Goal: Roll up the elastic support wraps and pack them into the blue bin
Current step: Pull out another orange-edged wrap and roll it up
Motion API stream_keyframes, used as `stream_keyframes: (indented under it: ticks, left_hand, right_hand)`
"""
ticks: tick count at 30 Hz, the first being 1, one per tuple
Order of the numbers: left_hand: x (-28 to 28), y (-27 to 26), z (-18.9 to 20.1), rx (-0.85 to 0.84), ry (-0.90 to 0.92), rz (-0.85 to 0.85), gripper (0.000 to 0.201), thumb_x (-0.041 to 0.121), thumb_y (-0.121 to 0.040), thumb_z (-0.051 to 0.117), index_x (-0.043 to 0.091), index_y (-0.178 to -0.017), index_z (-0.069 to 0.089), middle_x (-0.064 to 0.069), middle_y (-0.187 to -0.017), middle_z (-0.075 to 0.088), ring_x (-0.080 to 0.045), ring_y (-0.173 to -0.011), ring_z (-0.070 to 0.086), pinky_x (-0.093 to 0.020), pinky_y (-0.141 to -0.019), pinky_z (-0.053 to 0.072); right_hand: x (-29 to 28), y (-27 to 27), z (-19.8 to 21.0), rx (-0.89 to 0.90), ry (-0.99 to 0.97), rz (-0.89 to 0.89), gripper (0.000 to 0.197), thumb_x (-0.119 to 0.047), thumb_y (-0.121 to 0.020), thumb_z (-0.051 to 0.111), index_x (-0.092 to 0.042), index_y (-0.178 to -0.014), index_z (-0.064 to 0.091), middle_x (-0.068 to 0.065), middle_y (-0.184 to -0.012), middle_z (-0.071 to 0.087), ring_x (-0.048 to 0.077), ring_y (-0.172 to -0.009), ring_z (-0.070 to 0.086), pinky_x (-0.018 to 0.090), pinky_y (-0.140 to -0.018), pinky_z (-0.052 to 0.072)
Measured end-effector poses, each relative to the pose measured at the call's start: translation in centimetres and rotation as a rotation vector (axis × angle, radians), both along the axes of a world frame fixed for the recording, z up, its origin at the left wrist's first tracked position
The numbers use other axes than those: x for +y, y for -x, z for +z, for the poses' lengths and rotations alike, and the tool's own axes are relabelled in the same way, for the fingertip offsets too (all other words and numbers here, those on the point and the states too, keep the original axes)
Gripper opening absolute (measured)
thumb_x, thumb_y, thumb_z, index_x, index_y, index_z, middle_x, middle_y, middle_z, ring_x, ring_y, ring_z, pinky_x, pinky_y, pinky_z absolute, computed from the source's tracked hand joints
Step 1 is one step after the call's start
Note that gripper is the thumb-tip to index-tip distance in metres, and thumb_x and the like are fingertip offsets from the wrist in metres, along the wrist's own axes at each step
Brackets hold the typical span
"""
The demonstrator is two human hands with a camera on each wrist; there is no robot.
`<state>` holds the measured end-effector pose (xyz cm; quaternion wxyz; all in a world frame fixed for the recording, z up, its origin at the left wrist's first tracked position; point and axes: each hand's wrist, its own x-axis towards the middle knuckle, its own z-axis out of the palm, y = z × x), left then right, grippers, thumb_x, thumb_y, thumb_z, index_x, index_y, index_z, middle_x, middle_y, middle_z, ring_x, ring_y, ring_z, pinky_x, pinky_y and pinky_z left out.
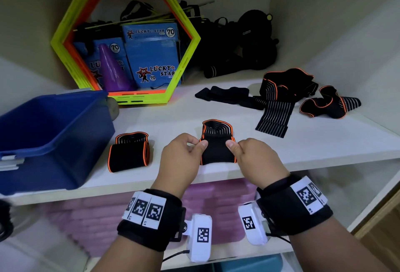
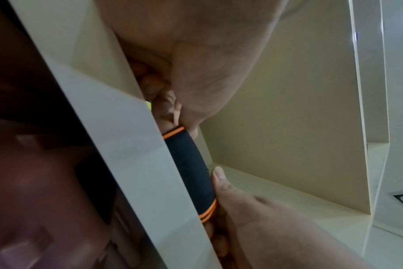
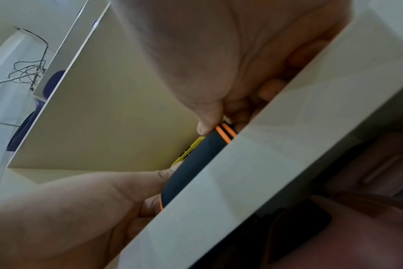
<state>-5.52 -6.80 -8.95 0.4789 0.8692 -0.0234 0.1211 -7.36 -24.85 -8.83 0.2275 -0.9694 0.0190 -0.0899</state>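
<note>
1. The white shelf point(image 1: 303, 148) is seen in full only from the head view. In both wrist views its front edge crosses the picture and covers the lower fingers of each hand; the space below it is dark and blurred and cannot be made out.
2. The blue bin point(image 1: 54, 133) stands at the left end of the shelf and is cut off by the left edge of the picture. Its inside is in shadow, and no contents can be made out.
3. The hexagonal frames point(image 1: 71, 33), yellow-green and orange, stand at the back of the shelf. The blue boxes point(image 1: 151, 55) and a purple cone point(image 1: 112, 70) are seen through them, partly covered.
4. A heap of black gear point(image 1: 242, 44) lies behind, too dark to tell apart.
5. Unrolled wraps point(image 1: 279, 98) lie spread at the right, well apart from the hands.
6. A rolled wrap point(image 1: 128, 152) lies between the bin and the left hand, touching neither.
7. The held wrap point(image 1: 216, 144), black with orange edging, rests near the front edge of the shelf, between the two hands.
8. The left hand point(image 1: 181, 159) pinches the wrap's left edge between thumb and forefinger.
9. The right hand point(image 1: 257, 159) pinches the right edge in the same way, thumb on top.
</note>
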Motion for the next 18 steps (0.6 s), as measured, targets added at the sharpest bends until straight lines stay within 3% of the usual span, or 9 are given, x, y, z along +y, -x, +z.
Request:
stream_keyframes:
  ticks: [5,8,10,12,14,16,18]
  left_hand:
    - [-0.1,-0.1,-0.1,0.004,0.004,0.026,0.025,0.044,-0.090,0.066,0.022,-0.079,0.062,0.002,-0.059,0.069,-0.010,-0.063,0.065,-0.026,-0.058,0.041]
    - [-0.2,-0.1,0.2,-0.006,0.001,0.035,0.023,0.043,-0.089,0.068,0.023,-0.081,0.062,0.001,-0.056,0.067,-0.005,-0.059,0.063,-0.025,-0.056,0.040]
    - [-0.2,0.0,0.3,-0.031,-0.005,0.033,0.021,0.042,-0.089,0.069,0.023,-0.083,0.061,0.001,-0.057,0.066,-0.003,-0.058,0.060,-0.021,-0.054,0.040]
    - [-0.2,0.3,0.4,-0.065,-0.016,0.023,0.017,0.038,-0.090,0.068,0.023,-0.084,0.062,0.001,-0.058,0.064,-0.003,-0.061,0.060,-0.019,-0.054,0.040]
    - [0.1,0.6,0.5,-0.084,-0.022,0.024,0.012,0.033,-0.092,0.068,0.022,-0.087,0.064,0.003,-0.059,0.064,-0.004,-0.063,0.060,-0.020,-0.056,0.040]
    - [0.9,1.1,0.5,-0.082,0.006,0.041,0.008,0.029,-0.093,0.067,0.022,-0.099,0.067,0.008,-0.065,0.064,0.003,-0.063,0.060,-0.014,-0.056,0.040]
    - [1.9,1.9,0.3,-0.087,0.048,0.058,0.023,0.027,-0.093,0.067,0.018,-0.115,0.066,0.011,-0.074,0.065,0.005,-0.059,0.059,-0.008,-0.057,0.041]
  right_hand:
    - [0.0,0.2,0.2,0.015,-0.046,0.004,0.061,-0.056,-0.102,0.028,-0.018,-0.056,0.038,-0.001,-0.057,0.042,0.022,-0.061,0.044,0.038,-0.065,0.040]
    - [0.1,0.3,0.3,-0.003,-0.108,-0.016,0.060,-0.056,-0.100,0.039,-0.017,-0.054,0.036,-0.001,-0.054,0.038,0.021,-0.057,0.041,0.035,-0.060,0.034]
    - [0.1,0.2,0.2,-0.071,-0.161,-0.039,0.049,-0.053,-0.097,0.049,-0.016,-0.065,0.046,0.000,-0.063,0.049,0.023,-0.065,0.050,0.036,-0.061,0.038]
    - [0.4,0.2,0.4,-0.163,-0.255,-0.046,0.027,-0.042,-0.094,0.061,-0.017,-0.086,0.055,0.000,-0.076,0.061,0.020,-0.076,0.058,0.036,-0.069,0.047]
    - [1.1,0.3,0.8,-0.208,-0.297,-0.024,0.014,-0.030,-0.091,0.067,-0.017,-0.093,0.061,0.000,-0.080,0.065,0.018,-0.080,0.061,0.036,-0.075,0.050]
    - [2.0,0.4,1.1,-0.187,-0.321,0.011,0.008,-0.022,-0.091,0.068,-0.017,-0.097,0.066,-0.002,-0.082,0.066,0.016,-0.082,0.063,0.032,-0.077,0.050]
    - [3.1,0.4,1.1,-0.161,-0.375,0.048,0.014,-0.017,-0.091,0.067,-0.017,-0.104,0.069,-0.006,-0.087,0.065,0.015,-0.084,0.064,0.027,-0.079,0.050]
